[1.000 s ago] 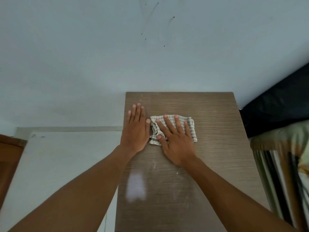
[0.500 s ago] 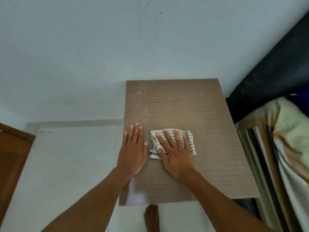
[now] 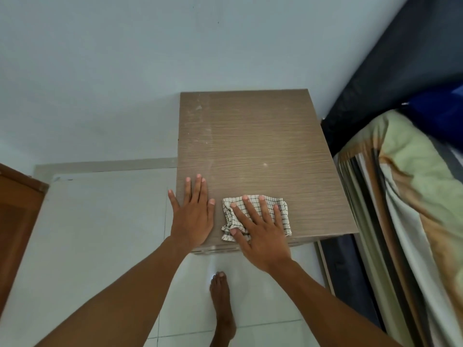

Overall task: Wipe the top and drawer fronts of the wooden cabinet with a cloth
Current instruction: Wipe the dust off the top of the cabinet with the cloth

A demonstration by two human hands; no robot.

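Observation:
The wooden cabinet [image 3: 253, 136] stands against the pale wall, and I look down on its brown grained top. A white checked cloth [image 3: 280, 209] lies crumpled near the front edge of the top. My right hand [image 3: 260, 229] presses flat on the cloth with fingers spread. My left hand [image 3: 193, 216] rests flat and empty on the top's front left corner, its little finger over the left edge. A thin strip of the cabinet's front shows below the top; the drawer fronts are otherwise hidden.
A bed [image 3: 406, 196] with a striped green and brown sheet and a dark headboard [image 3: 390, 78] stands tight against the cabinet's right side. White floor tiles lie to the left and below, with my bare foot [image 3: 221, 306] in front. A brown wooden door [image 3: 15, 216] edges in at far left.
Both hands and the cloth have slid from the middle of the top toward its front edge. The view has tilted down, showing the floor and my foot.

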